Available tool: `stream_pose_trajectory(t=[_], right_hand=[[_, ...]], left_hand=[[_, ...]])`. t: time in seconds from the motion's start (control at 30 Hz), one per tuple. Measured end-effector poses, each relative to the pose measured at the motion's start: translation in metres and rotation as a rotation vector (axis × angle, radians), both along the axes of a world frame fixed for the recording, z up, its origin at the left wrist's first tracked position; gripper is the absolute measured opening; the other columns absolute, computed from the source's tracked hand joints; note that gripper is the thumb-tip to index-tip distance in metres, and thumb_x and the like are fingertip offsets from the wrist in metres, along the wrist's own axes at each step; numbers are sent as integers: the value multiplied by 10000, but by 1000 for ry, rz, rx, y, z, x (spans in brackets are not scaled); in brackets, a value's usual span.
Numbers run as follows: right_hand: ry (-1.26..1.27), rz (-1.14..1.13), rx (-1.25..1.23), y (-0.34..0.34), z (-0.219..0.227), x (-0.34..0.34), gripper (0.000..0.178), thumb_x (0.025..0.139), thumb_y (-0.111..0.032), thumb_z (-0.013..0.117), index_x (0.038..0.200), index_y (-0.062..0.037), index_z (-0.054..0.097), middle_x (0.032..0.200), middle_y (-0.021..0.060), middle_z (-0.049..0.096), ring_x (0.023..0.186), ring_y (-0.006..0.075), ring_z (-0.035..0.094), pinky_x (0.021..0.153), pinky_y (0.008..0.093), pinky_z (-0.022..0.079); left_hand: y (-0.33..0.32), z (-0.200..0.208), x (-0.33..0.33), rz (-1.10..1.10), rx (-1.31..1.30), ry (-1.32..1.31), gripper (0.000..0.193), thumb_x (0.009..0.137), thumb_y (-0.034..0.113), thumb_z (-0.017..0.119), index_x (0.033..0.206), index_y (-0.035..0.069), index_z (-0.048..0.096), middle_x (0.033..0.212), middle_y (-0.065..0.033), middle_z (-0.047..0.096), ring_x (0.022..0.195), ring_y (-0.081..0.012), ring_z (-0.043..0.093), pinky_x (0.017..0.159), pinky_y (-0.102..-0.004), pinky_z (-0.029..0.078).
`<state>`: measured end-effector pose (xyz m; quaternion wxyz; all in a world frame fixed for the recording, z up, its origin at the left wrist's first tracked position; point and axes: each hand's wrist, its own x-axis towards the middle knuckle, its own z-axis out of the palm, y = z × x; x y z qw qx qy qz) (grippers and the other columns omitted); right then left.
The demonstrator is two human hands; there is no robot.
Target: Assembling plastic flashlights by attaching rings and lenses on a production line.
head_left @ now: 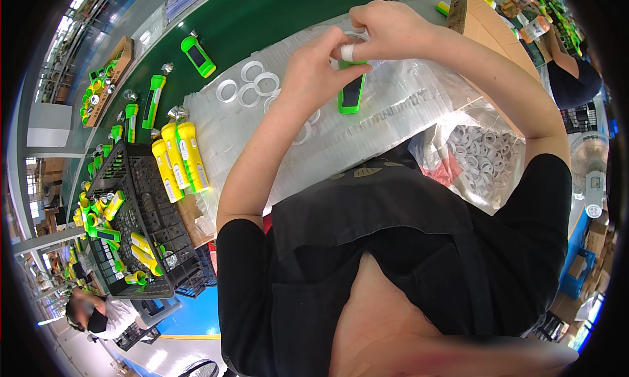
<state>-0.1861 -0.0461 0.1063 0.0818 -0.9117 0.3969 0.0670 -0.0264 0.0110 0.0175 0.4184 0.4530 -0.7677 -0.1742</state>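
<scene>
Both my hands meet over the far part of the padded work surface, around the head of a green flashlight (352, 94) with a dark panel on its body. My left hand (316, 67) curls its fingers and thumb round the flashlight's upper end. My right hand (386, 33) is closed at the same end, gripping a pale ring (356, 36) at the head, partly hidden by fingers. A white band of tape wraps my right thumb. Several loose white rings (266, 84) lie beside my left forearm, some hidden behind it.
Yellow flashlights (180, 155) lie stacked at left beside a black crate (147, 213) holding more. Green flashlights (198, 57) rest on the green bench (242, 23). A bag of white rings (481, 160) sits under my right arm, near a cardboard box (488, 33). Other people work nearby.
</scene>
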Motion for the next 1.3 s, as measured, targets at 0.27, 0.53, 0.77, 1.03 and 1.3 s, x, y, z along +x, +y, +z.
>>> stream_pose_trajectory(t=[0.27,0.53,0.77,1.03,1.3], right_hand=[[-156,-75,-144,0,-23,-8,434,804,-370,729,1024,-12,622,875,120,622,745,251,605,649,381,485],[-531,361,-11,-7,-26,-39,331,881,-245,683,1098,-14,588,925,92,579,739,203,544,663,309,464],[-857,529,-89,30,12,-39,428,968,-381,514,1166,-6,565,844,118,590,673,260,595,609,355,475],[-1009,-166,-187,-115,-149,50,320,998,-390,385,1133,-164,566,898,154,683,820,408,646,692,466,501],[-1090,-629,-360,-306,-187,8,498,966,-441,505,1241,-26,487,1064,199,677,963,384,662,817,440,508]], left_hand=[[2,-6,-3,-24,-53,29,411,681,175,875,937,74,570,769,-17,611,666,-143,541,619,-263,466],[-7,-14,2,-132,5,220,713,672,152,881,1267,87,494,1088,-97,677,981,-230,675,857,-348,533],[34,29,29,-749,964,513,875,761,317,819,1434,28,342,1127,-165,638,977,-220,656,836,-327,525],[-104,-43,81,120,354,-314,597,820,314,729,1307,105,454,1006,-198,670,874,-393,655,769,-459,523],[-141,-77,224,1035,13,-601,941,760,647,686,1454,123,328,1268,-301,530,1149,-460,546,941,-460,490]])
